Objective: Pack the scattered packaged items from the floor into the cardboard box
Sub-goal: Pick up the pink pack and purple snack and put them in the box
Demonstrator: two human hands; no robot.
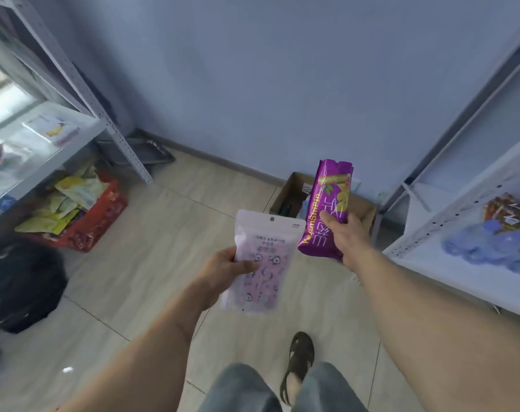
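Against the wall's foot, far side of the tiled floor: open cardboard box [285, 194], flaps up, dark contents inside, not identifiable.

Both arms out in front of the box, above the floor, well short of it.

Left hand [223, 267] grips a white-and-pink pouch [260, 263] by its left edge, thumb across the front, fingers curled behind. Pouch upright, hang hole at top, small printed figures over the lower half. It does not touch the box.

Right hand [346, 233] grips a purple snack pack [327, 209] around its lower middle, thumb on the printed face. Pack stands tall, its top end overlapping the box in view, held nearer the camera than the box; yellow lettering runs along its length.

Pouch and pack just beside each other, lower corners near; whether they touch, cannot tell.

Left of the box, well apart: red crate [104, 215] heaped with yellow-green packets, under a grey metal shelf [59, 126]. Black bag [21, 283] further left of the box.

Right of the box: white shelf unit [460, 221] with bluish packages on it.

Sandalled foot [300, 361] on the tiles, nearer the camera than the box.
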